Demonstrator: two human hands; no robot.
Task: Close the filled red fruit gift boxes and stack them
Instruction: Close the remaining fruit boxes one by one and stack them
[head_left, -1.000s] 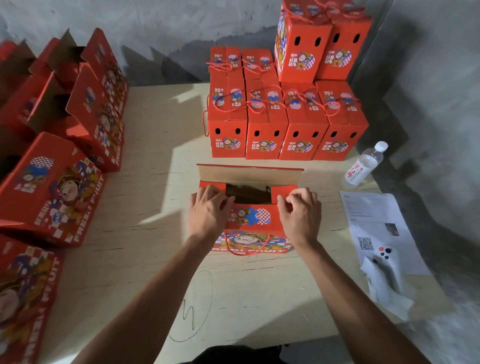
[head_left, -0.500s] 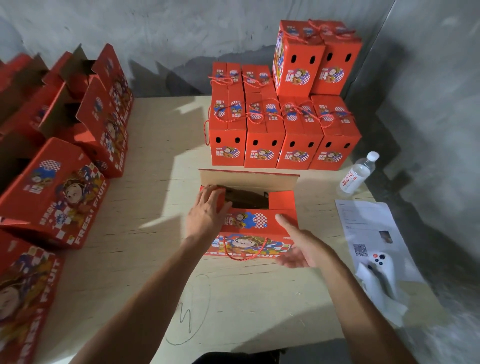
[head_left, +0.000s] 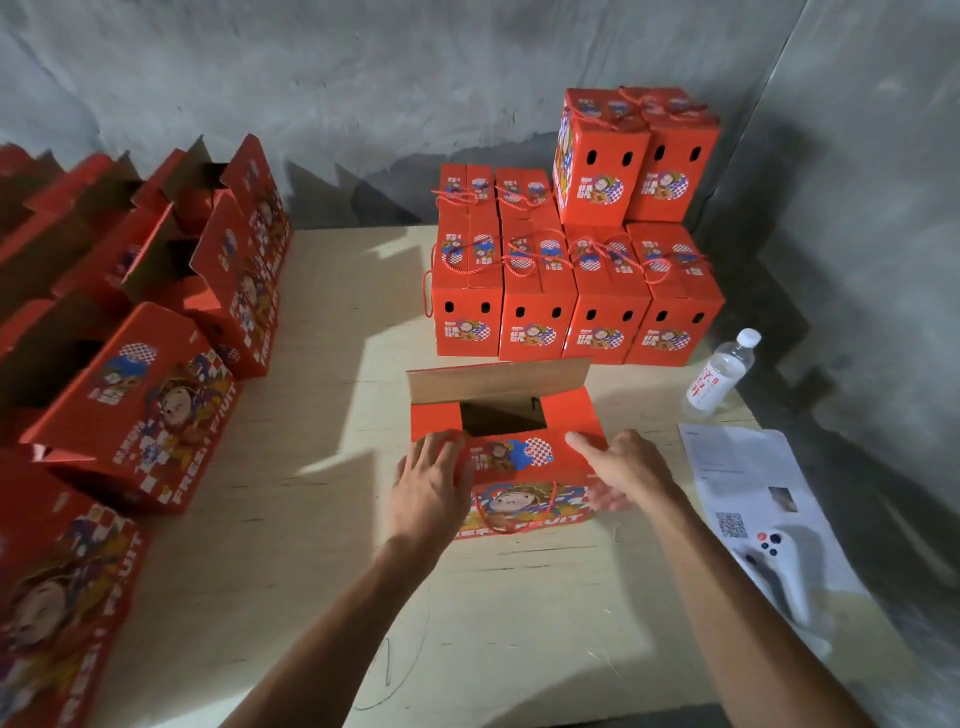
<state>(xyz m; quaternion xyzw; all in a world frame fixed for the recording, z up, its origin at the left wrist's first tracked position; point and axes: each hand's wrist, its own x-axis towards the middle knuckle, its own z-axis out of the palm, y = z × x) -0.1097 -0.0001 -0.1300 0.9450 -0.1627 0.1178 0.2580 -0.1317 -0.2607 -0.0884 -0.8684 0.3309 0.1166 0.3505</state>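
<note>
Plywood table (head_left: 332, 519), open red box (head_left: 519, 467) between both hands' fingers (head_left: 434, 452)

I see gift box (head_left: 524, 467) red, cartoon face with blue-and-white checker print, raised flap plain brown | stacked boxes (head_left: 576, 291) same red, red cord handles | desk (head_left: 322, 571) pale wood | bottle (head_left: 719, 374) clear, white cap, red-lettered label | paper sheet (head_left: 748, 478) white | controller (head_left: 779, 561) white, red buttons | wall (head_left: 363, 78) grey
</note>
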